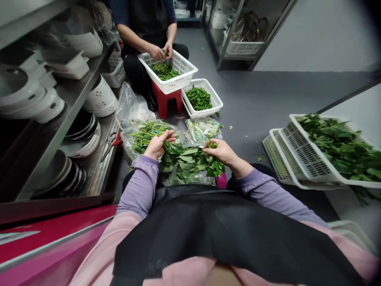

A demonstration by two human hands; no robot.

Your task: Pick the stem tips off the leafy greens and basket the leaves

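Through the head view, I have the right hand (pixel 222 152) pinching a small green bunch of stems (pixel 212 144); the left hand (pixel 157 145) is loosely spread, palm turned inward, beside the heap of broad green leaves (pixel 190 159). That heap lies between both hands, over clear crinkled plastic (pixel 195 179). I'd keep the pinch light to avoid bruising, working low above the heap.

A basket (pixel 185 79) of peppers (pixel 166 72) sits on the stool (pixel 166 95), a person (pixel 145 20) behind. Right of the stool stands a crate (pixel 218 106) of more peppers (pixel 199 97); before the stool lie stalks (pixel 145 136), then, nearer, leaves (pixel 195 163). Left of it, shelves (pixel 99 176) hold bowls (pixel 83 43) and scissors (pixel 112 142); far right, stacked bins (pixel 309 155) of greens (pixel 336 145).
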